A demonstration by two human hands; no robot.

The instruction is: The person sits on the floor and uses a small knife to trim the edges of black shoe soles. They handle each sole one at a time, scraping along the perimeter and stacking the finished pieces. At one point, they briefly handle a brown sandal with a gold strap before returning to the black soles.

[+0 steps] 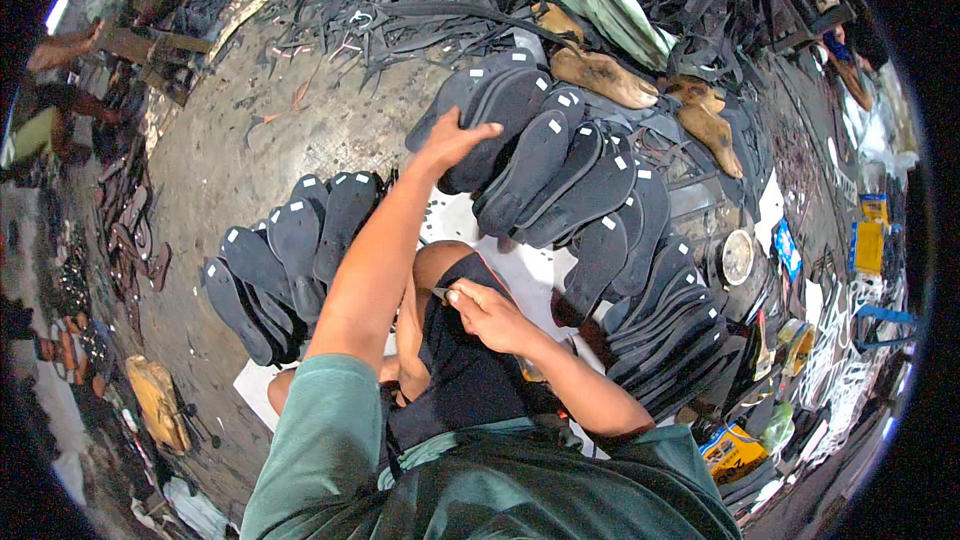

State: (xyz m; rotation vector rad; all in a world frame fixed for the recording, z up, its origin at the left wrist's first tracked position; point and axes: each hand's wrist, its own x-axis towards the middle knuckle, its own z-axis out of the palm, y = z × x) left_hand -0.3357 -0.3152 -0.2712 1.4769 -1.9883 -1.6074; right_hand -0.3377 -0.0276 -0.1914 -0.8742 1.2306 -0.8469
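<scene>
Person seated on the floor among fanned stacks of dark shoe soles, 1 arm outstretched.

The left hand (452,137) lies spread, fingers open, on the top sole (497,110) of the far stack; nothing is clasped. The right hand (487,314) pinches a small piece against the dark sole on the lap (455,360), knee beneath apparently serving as support. Overlapped rows (285,260) keep each sole within reach.

Sole stacks (560,170) left and right of knee (440,265)

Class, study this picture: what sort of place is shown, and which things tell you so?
Probably a small sandal-making workshop on the floor: rows of black rubber sandal soles, a heap of black rubber strips and offcuts, and brown wooden foot-shaped lasts.
</scene>
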